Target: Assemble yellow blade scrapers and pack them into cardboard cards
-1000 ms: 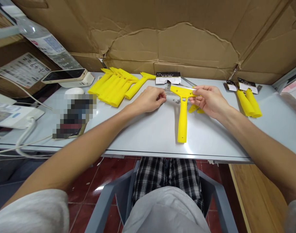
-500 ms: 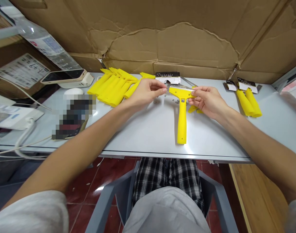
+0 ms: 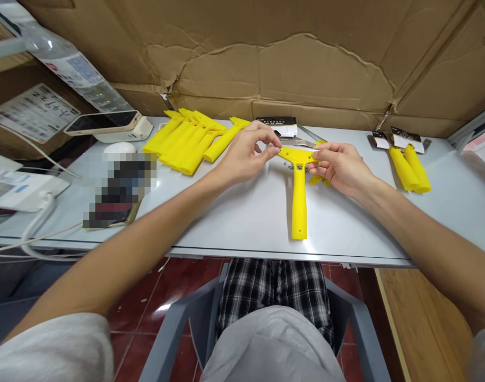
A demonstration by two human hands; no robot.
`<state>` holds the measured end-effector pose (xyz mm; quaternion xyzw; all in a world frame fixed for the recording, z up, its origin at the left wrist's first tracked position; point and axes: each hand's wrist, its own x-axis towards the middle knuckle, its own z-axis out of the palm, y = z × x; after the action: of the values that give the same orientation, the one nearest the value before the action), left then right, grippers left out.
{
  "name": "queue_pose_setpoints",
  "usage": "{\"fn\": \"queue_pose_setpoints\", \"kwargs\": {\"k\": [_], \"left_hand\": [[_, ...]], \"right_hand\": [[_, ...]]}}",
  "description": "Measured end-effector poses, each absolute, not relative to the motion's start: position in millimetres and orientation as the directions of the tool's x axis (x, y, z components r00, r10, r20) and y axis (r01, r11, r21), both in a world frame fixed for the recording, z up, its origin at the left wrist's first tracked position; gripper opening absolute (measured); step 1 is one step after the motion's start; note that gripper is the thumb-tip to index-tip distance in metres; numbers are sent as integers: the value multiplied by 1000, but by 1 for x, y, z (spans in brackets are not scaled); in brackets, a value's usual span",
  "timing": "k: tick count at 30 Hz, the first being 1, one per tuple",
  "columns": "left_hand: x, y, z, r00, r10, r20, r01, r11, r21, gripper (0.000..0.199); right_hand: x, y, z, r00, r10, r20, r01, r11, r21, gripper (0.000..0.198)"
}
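A yellow scraper handle (image 3: 299, 204) with a wide T-shaped head points toward me over the table. My right hand (image 3: 340, 167) pinches the right end of its head between thumb and fingers. At the head's left corner, my left hand (image 3: 252, 151) has thumb and forefinger pressed together; whether a small part is between them is hidden. Just behind the head lie a flat metal blade (image 3: 296, 141) and a black-and-white card sleeve (image 3: 278, 126). Small screws (image 3: 287, 165) are scattered beneath the head, and another yellow piece (image 3: 317, 180) shows partly under my right hand.
Several yellow handles (image 3: 187, 140) lie in a row at the back left. Two yellow scrapers (image 3: 409, 167) with card sleeves lie at right. A phone on a stand (image 3: 107, 123), a blurred-out device (image 3: 119, 191), cables and a bottle (image 3: 73, 63) occupy the left. Cardboard (image 3: 266, 63) walls the back.
My left hand has shifted right, its fingertips now meeting the left corner of the scraper head. My right hand keeps its hold, and the scraper has shifted slightly.
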<state>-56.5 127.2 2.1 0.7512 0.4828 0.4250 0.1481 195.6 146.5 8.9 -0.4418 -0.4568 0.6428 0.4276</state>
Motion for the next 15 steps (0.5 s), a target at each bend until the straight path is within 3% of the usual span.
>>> {"fn": "queue_pose_setpoints", "kwargs": {"k": [15], "left_hand": [[-47, 123, -7, 167, 893, 417, 575, -432, 695, 12]], "right_hand": [[195, 144, 6, -289, 941, -177, -130, -221, -967, 27]]}}
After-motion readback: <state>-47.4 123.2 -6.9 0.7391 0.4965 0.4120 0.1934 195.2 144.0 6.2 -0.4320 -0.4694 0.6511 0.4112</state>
